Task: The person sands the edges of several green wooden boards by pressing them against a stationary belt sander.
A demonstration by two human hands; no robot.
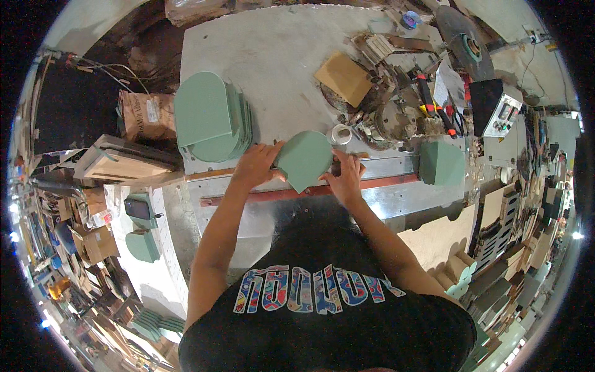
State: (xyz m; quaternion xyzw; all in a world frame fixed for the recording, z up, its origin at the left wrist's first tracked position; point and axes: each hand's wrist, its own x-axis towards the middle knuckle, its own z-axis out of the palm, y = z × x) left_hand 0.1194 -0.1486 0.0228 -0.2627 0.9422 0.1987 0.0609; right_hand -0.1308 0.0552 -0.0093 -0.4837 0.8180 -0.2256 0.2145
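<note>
My left hand (258, 166) and my right hand (346, 174) grip opposite edges of a green teardrop-shaped board (305, 157). Its round end faces away from me and its point is towards my body, over a red strip (390, 182) along the worktable's near side. Whether it is one sheet or several cannot be told. Left of it rises a stack of green rounded boards (204, 109), the top one shifted against those below. A green block, possibly stacked pieces (441, 162), stands at the table's right. A small white tub (340, 135) sits just beyond my right hand.
Behind the tub are greasy metal machine parts (393, 118), a brown sheet (344, 79) and pliers with red-and-black handles (425, 90). A control box (502, 114) stands at right. On a white surface (151, 279) at left lie more green pieces (142, 246) and a dark device (138, 209).
</note>
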